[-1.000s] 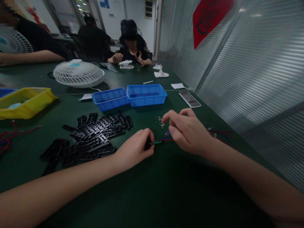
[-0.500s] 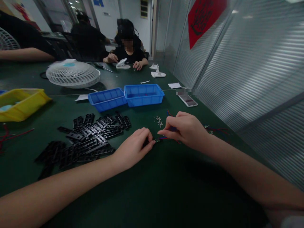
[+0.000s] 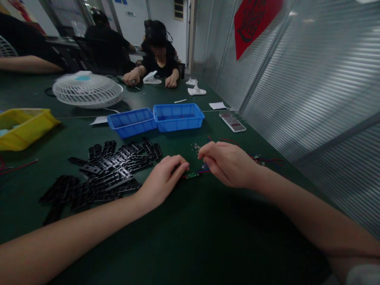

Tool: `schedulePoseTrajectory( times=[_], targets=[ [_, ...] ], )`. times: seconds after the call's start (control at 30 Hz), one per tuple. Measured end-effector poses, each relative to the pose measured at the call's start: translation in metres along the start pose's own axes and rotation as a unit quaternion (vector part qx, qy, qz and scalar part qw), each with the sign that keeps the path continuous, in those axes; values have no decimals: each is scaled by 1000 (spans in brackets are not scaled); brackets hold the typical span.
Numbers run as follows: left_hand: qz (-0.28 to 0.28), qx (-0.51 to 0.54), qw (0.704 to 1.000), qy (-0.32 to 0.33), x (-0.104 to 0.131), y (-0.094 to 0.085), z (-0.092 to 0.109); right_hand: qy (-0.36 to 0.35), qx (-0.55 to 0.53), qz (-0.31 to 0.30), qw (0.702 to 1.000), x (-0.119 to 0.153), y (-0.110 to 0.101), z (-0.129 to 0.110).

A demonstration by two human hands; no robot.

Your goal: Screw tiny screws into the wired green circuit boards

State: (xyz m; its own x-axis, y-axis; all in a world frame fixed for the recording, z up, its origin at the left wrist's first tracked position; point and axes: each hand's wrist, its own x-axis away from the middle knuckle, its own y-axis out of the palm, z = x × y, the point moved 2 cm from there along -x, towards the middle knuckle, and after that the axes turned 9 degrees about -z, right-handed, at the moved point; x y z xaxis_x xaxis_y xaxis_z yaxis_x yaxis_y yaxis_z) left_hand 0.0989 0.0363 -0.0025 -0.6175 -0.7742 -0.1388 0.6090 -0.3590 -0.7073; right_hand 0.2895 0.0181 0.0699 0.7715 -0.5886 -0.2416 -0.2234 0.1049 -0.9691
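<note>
Fingers of the left hand (image 3: pixel 162 176) are curled, thumb and forefinger close together, right at the end of a small green circuit board (image 3: pixel 192 175) — whether they pinch anything, I can't tell. Across from them, the fingers of the right hand (image 3: pixel 230 164) are bent inward, tips beside a scatter of small metal bits (image 3: pixel 196 147), screws by the look of them; any piece caught between those tips is too small to make out.

And there's the board, on the desk (image 3: pixel 190 241) between the two hands, red and blue wires (image 3: pixel 204 170) running from it toward the right hand. So the wiring looks done on this one, but it shows bare, with no casing over it. Plenty seems left: a big heap of black plastic parts (image 3: pixel 118 168) lies loose to the left, and more wired pieces (image 3: pixel 265 160) wait beyond the right wrist.

Further out, two blue bins (image 3: pixel 179 126) stand side by side, a phone (image 3: pixel 237 126) to their right, a yellow bin (image 3: pixel 32 134) far left. Beyond those — a white fan (image 3: pixel 89 95), and a co-worker's hands either side of a white clip (image 3: pixel 152 78).
</note>
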Motion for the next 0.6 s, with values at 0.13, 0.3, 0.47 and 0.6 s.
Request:
schedulePoseTrajectory(
  times=[0.13,0.3,0.47,0.6],
  targets=[
    [-23,-43,999,12,2,1,6,-82,66,6,994,3,1,3],
    [-25,-79,996,31,1,4,5,17,111,33,993,3,0,1],
    [-34,-107,993,38,0,6,4,125,33,-5,992,2,-1,-3],
    [-42,-123,990,47,1,5,7,75,-87,5,993,2,0,-1]
  ],
)
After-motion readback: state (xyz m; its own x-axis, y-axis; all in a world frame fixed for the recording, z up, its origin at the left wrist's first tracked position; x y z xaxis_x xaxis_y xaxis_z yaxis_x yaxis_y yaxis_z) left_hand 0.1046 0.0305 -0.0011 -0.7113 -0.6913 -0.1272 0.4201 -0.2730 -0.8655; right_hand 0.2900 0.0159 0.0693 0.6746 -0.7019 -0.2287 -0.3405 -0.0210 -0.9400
